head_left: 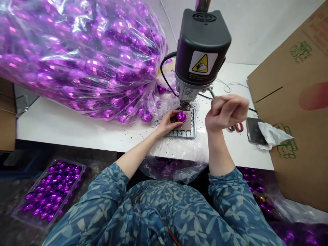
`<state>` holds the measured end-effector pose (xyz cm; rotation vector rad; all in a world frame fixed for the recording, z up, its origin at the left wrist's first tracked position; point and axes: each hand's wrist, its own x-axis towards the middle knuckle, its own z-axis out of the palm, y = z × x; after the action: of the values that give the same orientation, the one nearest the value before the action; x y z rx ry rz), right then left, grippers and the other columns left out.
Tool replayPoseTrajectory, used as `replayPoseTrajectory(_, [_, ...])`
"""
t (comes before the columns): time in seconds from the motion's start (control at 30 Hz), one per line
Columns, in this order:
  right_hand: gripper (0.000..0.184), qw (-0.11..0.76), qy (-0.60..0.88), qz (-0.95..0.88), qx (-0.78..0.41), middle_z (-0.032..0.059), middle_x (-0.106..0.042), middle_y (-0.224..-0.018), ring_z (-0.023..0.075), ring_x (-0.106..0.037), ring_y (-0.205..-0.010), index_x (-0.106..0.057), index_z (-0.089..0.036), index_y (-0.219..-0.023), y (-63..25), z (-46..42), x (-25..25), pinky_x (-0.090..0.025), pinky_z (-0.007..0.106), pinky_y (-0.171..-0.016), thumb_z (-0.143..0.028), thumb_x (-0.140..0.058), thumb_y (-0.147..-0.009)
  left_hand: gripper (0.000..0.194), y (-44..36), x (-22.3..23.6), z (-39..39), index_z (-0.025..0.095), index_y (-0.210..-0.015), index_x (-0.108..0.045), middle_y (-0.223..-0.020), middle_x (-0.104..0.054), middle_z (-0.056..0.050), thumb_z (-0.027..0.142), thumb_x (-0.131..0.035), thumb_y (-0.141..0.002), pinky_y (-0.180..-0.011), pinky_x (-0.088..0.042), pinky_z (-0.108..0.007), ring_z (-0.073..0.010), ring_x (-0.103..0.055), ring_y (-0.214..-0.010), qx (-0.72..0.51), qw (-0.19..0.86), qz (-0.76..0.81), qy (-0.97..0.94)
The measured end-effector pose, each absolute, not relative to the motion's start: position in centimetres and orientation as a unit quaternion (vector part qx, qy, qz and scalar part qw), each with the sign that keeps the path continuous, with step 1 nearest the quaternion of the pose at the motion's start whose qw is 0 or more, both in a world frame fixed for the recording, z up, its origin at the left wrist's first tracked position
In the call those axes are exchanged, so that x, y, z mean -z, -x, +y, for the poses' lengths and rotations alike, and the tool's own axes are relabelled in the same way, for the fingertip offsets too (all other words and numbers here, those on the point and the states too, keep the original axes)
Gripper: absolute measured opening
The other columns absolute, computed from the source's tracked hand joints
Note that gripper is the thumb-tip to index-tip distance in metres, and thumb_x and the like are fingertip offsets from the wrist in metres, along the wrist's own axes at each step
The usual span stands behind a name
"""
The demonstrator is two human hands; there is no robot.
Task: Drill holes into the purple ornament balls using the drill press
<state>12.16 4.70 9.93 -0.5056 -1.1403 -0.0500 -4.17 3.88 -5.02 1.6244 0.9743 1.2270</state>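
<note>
My left hand [169,123] pinches a shiny purple faceted ball [181,117] between thumb and fingers. The ball rests on a small brown board [186,125] over the slotted metal base [183,134] of a drill press [205,44]. The press's lower metal end [185,104] is right above the ball; whether they touch I cannot tell. My right hand [227,112] is raised to the right of the press, fingers curled closed and slightly blurred. A short metal rod [211,92] runs from the press towards this hand; what the fingers hold is hidden.
A big clear bag [89,61] of purple balls fills the back left. Right of the press lie red-handled scissors [238,127], a phone [253,131] and a tissue [273,133], beside a cardboard box [294,102]. A clear tray [83,166] of balls is at lower left.
</note>
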Motion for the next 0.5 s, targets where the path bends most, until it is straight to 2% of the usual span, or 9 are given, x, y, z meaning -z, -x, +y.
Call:
replayPoseTrajectory(0.07, [0.042,0.823,0.248,-0.512,0.010,-0.0086,-0.021,-0.054,0.0038,-0.011,-0.040,-0.051,-0.024,-0.084,-11.6,5.4,-12.4,-0.015,0.028,-0.042,-0.058,-0.044,-0.107,0.066,4.1,5.0,3.9,0.016,-0.131,-0.063,-0.133,-0.075,-0.017,0.050,-0.092,-0.082,-0.111,-0.060,-0.052,-0.0313,-0.074,-0.124,-0.497,0.439,0.392,-0.637])
replayPoseTrajectory(0.1, [0.042,0.825,0.255,-0.504,0.004,-0.0081,-0.029,-0.055,0.0028,-0.013,-0.041,-0.052,-0.023,-0.083,-11.5,5.9,-13.7,-0.014,0.028,-0.041,-0.058,-0.045,-0.106,0.066,4.0,5.0,3.9,0.016,-0.130,-0.063,-0.132,-0.075,-0.017,0.049,-0.092,-0.081,-0.109,-0.062,-0.052,-0.0312,-0.074,-0.123,-0.499,0.443,0.395,-0.632])
replayPoseTrajectory(0.13, [0.046,0.824,0.271,-0.497,-0.009,-0.0072,-0.036,-0.057,0.0018,-0.015,-0.041,-0.052,-0.023,-0.081,-11.4,6.4,-14.9,-0.013,0.028,-0.040,-0.062,-0.048,-0.103,0.065,3.9,5.1,3.9,0.016,-0.129,-0.063,-0.131,-0.076,-0.017,0.048,-0.093,-0.081,-0.107,-0.062,-0.052,-0.0310,-0.074,-0.123,-0.500,0.443,0.399,-0.628])
replayPoseTrajectory(0.17, [0.053,0.819,0.295,-0.491,-0.029,-0.0072,-0.037,-0.056,0.0015,-0.013,-0.040,-0.050,-0.023,-0.077,-11.4,7.0,-15.8,-0.011,0.029,-0.039,-0.070,-0.048,-0.100,0.064,3.7,5.1,3.9,0.016,-0.128,-0.063,-0.130,-0.076,-0.017,0.047,-0.093,-0.081,-0.107,-0.063,-0.051,-0.0307,-0.074,-0.123,-0.502,0.439,0.405,-0.626])
replayPoseTrajectory(0.23, [0.060,0.798,0.319,-0.504,-0.079,-0.0081,-0.035,-0.051,0.0024,-0.013,-0.038,-0.050,-0.023,-0.073,-11.5,8.0,-17.2,-0.009,0.030,-0.038,-0.082,-0.051,-0.088,0.060,3.5,4.9,3.7,0.016,-0.125,-0.063,-0.127,-0.076,-0.015,0.045,-0.093,-0.081,-0.106,-0.063,-0.050,-0.0295,-0.075,-0.120,-0.509,0.407,0.427,-0.627])
replayPoseTrajectory(0.3, [0.063,0.785,0.326,-0.515,-0.113,-0.0091,-0.033,-0.047,0.0037,-0.014,-0.037,-0.051,-0.023,-0.072,-11.8,8.8,-17.8,-0.010,0.031,-0.037,-0.086,-0.053,-0.079,0.058,3.4,4.5,2.8,0.017,-0.124,-0.062,-0.124,-0.076,-0.014,0.045,-0.092,-0.083,-0.105,-0.063,-0.048,-0.0282,-0.075,-0.117,-0.515,0.345,0.455,-0.639])
replayPoseTrajectory(0.4, [0.059,0.780,0.324,-0.518,-0.135,-0.0098,-0.031,-0.045,0.0044,-0.014,-0.036,-0.050,-0.025,-0.070,-11.9,9.1,-18.3,-0.012,0.032,-0.036,-0.083,-0.054,-0.072,0.054,3.9,4.2,-0.7,0.020,-0.129,-0.061,-0.122,-0.076,-0.013,0.048,-0.085,-0.090,-0.103,-0.064,-0.047,-0.0269,-0.076,-0.115,-0.524,0.227,0.437,-0.695])
replayPoseTrajectory(0.5, [0.053,0.795,0.297,-0.506,-0.152,-0.0110,-0.026,-0.043,0.0031,-0.014,-0.034,-0.048,-0.025,-0.064,-11.7,8.6,-18.9,-0.012,0.031,-0.035,-0.076,-0.058,-0.068,0.049,5.2,5.4,-6.6,0.025,-0.133,-0.062,-0.130,-0.075,-0.014,0.048,-0.081,-0.094,-0.100,-0.066,-0.046,-0.0268,-0.076,-0.119,-0.495,0.146,0.307,-0.799])
